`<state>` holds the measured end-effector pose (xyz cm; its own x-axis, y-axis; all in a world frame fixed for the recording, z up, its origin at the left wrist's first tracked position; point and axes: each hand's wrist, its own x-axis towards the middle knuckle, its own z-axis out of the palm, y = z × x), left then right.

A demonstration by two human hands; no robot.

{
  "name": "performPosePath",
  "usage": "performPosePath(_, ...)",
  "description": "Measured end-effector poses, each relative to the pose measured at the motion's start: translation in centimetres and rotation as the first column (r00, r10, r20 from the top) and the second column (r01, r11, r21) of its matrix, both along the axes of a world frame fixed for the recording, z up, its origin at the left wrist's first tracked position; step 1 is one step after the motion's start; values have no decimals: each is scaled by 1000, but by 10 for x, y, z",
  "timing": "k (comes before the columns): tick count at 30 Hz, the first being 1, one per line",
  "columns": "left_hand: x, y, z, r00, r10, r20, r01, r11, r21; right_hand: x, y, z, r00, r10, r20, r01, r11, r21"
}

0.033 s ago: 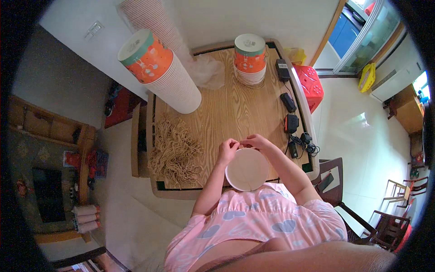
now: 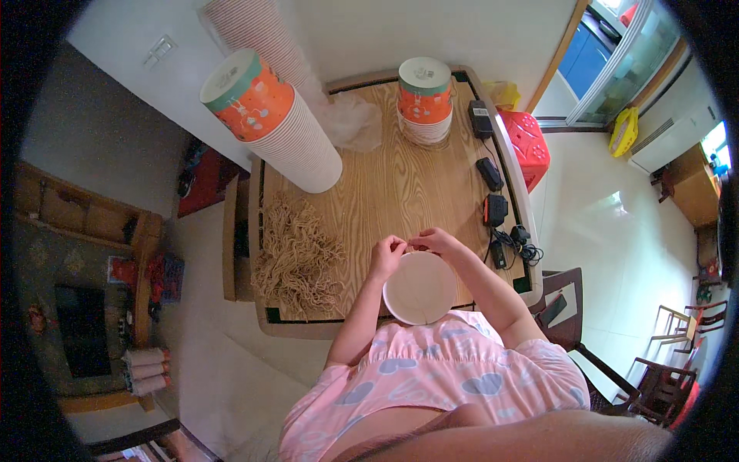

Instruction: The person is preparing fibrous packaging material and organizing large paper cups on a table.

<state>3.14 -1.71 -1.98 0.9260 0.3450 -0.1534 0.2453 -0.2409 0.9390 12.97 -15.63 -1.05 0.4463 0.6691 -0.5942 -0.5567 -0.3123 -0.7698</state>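
At the near edge of the table a round white paper tub (image 2: 420, 289) rests against my front. A thin strand of string (image 2: 420, 302) runs across its pale round face. Just past the tub's far rim, my left hand (image 2: 389, 254) is closed in a pinch. Close beside it, my right hand (image 2: 437, 242) pinches too, fingertips nearly meeting the left ones. A bit of brown string seems to lie between them, though the fingers mostly hide it. To the left lies a loose heap of wavy brown strings (image 2: 296, 258).
A tall stack of orange-and-green paper tubs (image 2: 289, 142) leans at the back left, near a clear plastic bag (image 2: 350, 123). A shorter stack (image 2: 425, 100) stands at the back. Black adapters (image 2: 495, 208) and cables line the right edge; a red stool (image 2: 525, 146) stands beyond.
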Motion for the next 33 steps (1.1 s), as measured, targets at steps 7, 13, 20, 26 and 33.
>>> performPosePath(7,-2,-2,-4,998,63,8,-63,998,27,-4,4,-15,886,32,463,26,993,-118)
performPosePath(13,-5,1,-6,998,46,-38,-45,999,23,-1,-2,-8,960,112,257,-99,993,-65)
performPosePath(20,-2,-1,-1,999,26,-22,-27,1000,-9,2,-2,7,961,209,184,-187,974,-132)
performPosePath(26,-2,-1,4,1000,-9,24,7,997,73,11,-2,8,899,362,245,-333,930,-155)
performPosePath(33,-9,9,-12,999,31,30,-35,990,138,23,-6,1,763,600,239,-598,796,-88)
